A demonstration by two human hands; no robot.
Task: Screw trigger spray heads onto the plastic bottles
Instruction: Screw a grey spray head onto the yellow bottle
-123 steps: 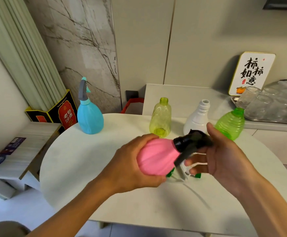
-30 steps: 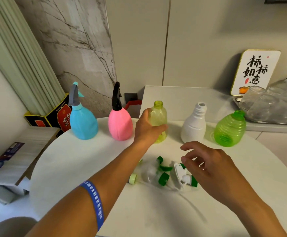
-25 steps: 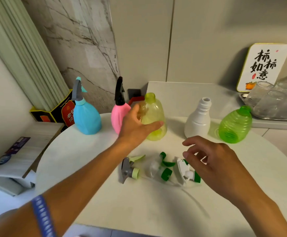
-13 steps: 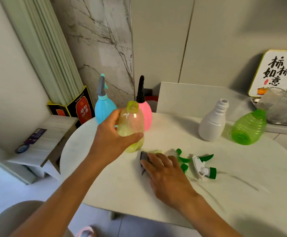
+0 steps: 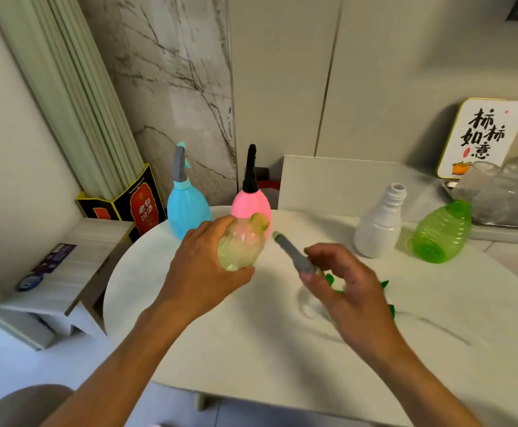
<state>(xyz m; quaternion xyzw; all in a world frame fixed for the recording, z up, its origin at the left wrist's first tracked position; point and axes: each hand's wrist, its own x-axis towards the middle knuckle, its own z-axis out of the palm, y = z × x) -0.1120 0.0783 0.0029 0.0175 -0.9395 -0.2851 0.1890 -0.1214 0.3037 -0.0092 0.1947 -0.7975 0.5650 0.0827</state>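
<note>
2 bottles capped (blue (image 5: 187, 212), pink (image 5: 251, 205)); our left hand (image 5: 203, 274) grips yellow bottle (image 5: 241, 245), right hand (image 5: 348, 288) pinches grey spray head (image 5: 293, 255); white (image 5: 379, 227) & green (image 5: 441, 232) bottles left.

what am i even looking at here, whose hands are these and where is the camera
The camera is worn on a person's head and looks down at their own two bare hands over a round white table. The left hand holds a yellow-green bottle off the table. The right hand pinches a grey trigger spray head, not yet screwed on. At the back, a blue bottle and a pink bottle already carry heads; a white bottle and a green bottle do not. More green-collared heads lie partly hidden behind the right hand.
</note>
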